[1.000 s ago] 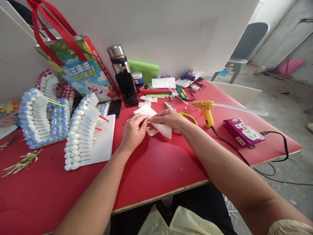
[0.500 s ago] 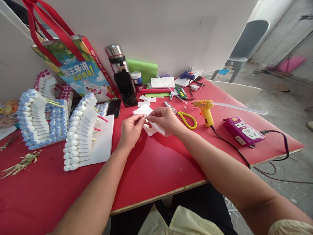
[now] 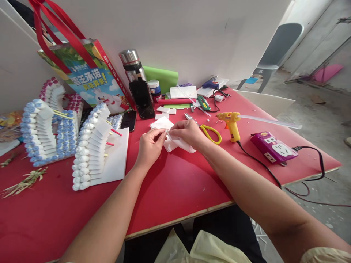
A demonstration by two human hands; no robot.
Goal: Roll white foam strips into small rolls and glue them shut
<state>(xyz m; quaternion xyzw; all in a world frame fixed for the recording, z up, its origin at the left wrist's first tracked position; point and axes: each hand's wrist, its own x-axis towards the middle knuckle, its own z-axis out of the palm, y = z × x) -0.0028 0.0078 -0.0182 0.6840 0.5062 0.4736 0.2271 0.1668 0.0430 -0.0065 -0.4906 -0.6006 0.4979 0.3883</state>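
Over the middle of the red table [image 3: 175, 193], my left hand [image 3: 150, 147] and my right hand [image 3: 189, 133] meet with their fingertips pinched together. Between them is a thin white sheet [image 3: 187, 146], like tissue paper, which hangs below my right fingers. The fingers hide its gathered end. White paper pieces [image 3: 161, 122] lie just behind my left hand, and more sit under the sheet. To the right of my right hand are yellow-handled pliers [image 3: 214, 134], partly covered by that hand. A yellow glue gun [image 3: 231, 122] stands farther right with a clear glue stick in its back.
At left stand a model with white rolled pieces [image 3: 86, 157] and a blue-and-white one [image 3: 35, 135]. Behind are a gift bag [image 3: 93, 82], a steel flask [image 3: 131, 60], a phone [image 3: 128, 120] and a green cutter [image 3: 203, 103]. A purple power strip [image 3: 274, 148] trails a cord at right.
My hands have shifted slightly, and the white sheet now looks more crumpled beneath the right fingers. The view has moved a little; the things on the table stay put.
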